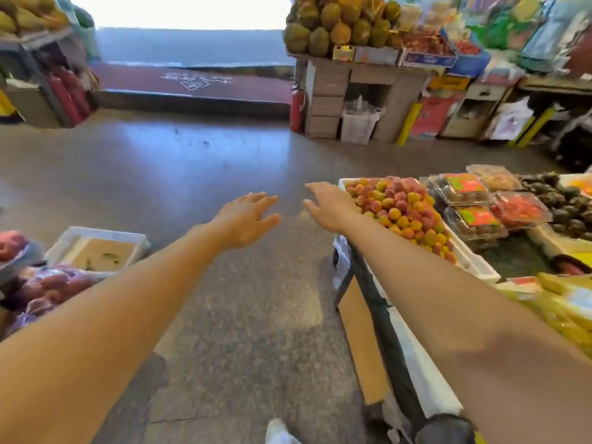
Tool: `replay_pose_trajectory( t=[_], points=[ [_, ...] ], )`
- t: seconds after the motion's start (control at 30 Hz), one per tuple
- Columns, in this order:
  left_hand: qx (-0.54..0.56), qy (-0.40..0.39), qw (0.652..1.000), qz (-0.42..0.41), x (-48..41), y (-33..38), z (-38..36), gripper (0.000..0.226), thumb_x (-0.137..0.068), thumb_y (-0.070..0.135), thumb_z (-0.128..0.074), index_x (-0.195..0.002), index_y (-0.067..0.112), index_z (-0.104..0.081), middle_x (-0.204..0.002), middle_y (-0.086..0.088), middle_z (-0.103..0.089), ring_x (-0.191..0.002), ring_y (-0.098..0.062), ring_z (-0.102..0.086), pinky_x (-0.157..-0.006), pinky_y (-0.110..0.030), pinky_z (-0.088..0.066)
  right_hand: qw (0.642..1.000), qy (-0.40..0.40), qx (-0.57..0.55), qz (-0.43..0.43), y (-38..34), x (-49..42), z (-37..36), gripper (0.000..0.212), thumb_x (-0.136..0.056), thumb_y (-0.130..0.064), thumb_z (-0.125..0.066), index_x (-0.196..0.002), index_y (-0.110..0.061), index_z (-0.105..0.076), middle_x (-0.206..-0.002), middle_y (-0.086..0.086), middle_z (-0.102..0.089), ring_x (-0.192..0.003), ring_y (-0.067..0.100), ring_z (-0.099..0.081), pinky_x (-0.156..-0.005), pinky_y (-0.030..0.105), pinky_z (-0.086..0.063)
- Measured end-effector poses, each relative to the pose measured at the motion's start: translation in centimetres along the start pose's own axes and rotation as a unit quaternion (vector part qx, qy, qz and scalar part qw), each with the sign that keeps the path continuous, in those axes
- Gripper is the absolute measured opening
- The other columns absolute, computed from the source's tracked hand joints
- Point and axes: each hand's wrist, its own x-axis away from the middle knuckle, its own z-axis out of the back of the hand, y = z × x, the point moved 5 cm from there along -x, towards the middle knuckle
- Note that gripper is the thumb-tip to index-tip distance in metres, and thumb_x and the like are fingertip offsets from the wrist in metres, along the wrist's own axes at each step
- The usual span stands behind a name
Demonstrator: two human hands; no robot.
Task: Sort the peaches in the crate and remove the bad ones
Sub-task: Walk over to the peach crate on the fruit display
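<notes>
Fruit market, grey speckled floor (224, 161), bright street opening at the far end.

- Durians (339, 24): stacked on a stand, far right, with a red fire extinguisher (297, 107) beside its base.
- Peaches (403, 213): pink and yellow, heaped in a white crate (474, 261) on the right-hand display. Clear clamshell boxes (464, 187) stood just beyond.
- Left hand (246, 216): stretched out over the floor, fingers straight and slightly spread, holding nothing.
- Right hand (330, 203): likewise flat and empty, at the crate's far-left corner beside the peaches. Whether it touched the rim could not be told.
</notes>
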Motion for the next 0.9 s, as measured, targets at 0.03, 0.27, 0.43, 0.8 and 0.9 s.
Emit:
replay_pose_trajectory(
  t=[0.03, 0.27, 0.43, 0.8, 0.9],
  points=[
    [0.002, -0.003, 1.0, 0.01, -1.9, -1.5, 0.7, 0.057, -0.101, 0.045, -0.035, -0.152, 0.025, -0.02, -0.161, -0.004, -0.014, -0.148, -0.023, -0.013, -0.118, -0.037, -0.015, 1.0, -0.008, -0.001, 0.004, -0.4, -2.6, -0.1, 0.051, -0.1, -0.036, -0.043, -0.146, -0.014, -0.037, -0.15, 0.01, -0.041, -0.135, 0.031, -0.04, -0.111, 0.042, -0.033],
    [0.009, 0.007, 0.997, 0.074, -13.4, -13.6, 6.8, 0.06, -0.1, 0.05, -0.033, -0.153, 0.028, -0.017, -0.161, 0.0, -0.012, -0.148, -0.021, -0.012, -0.117, -0.039, -0.014, 0.998, -0.03, 0.016, 0.051, -5.6, -20.5, -0.3, 0.05, -0.101, -0.037, -0.04, -0.147, -0.016, -0.037, -0.149, 0.009, -0.042, -0.135, 0.029, -0.041, -0.109, 0.04, -0.033],
    [0.005, 0.017, 0.996, 0.089, -20.1, -22.0, 10.2, 0.06, -0.1, 0.05, -0.034, -0.153, 0.028, -0.018, -0.161, -0.001, -0.013, -0.148, -0.022, -0.013, -0.118, -0.04, -0.016, 0.997, -0.032, 0.023, 0.073, -9.9, -31.1, -1.4, 0.051, -0.101, -0.037, -0.04, -0.148, -0.017, -0.036, -0.149, 0.008, -0.042, -0.135, 0.028, -0.041, -0.11, 0.041, -0.032],
    [0.003, 0.036, 0.991, 0.13, -33.4, -43.7, 19.3, 0.058, -0.1, 0.047, -0.036, -0.152, 0.026, -0.021, -0.161, -0.003, -0.015, -0.148, -0.021, -0.014, -0.118, -0.037, -0.017, 0.992, -0.043, 0.012, 0.115, -23.4, -56.3, -3.4, 0.05, -0.102, -0.036, -0.038, -0.148, -0.017, -0.033, -0.149, 0.008, -0.042, -0.135, 0.029, -0.041, -0.11, 0.04, -0.031],
    [0.003, 0.045, 0.988, 0.148, -36.5, -48.8, 21.5, 0.058, -0.1, 0.047, -0.036, -0.152, 0.026, -0.021, -0.16, -0.004, -0.017, -0.147, -0.022, -0.015, -0.117, -0.037, -0.016, 0.989, -0.051, 0.015, 0.135, -26.6, -62.5, -4.1, 0.051, -0.102, -0.037, -0.038, -0.149, -0.018, -0.033, -0.149, 0.008, -0.041, -0.135, 0.03, -0.041, -0.11, 0.04, -0.032]
  ],
)
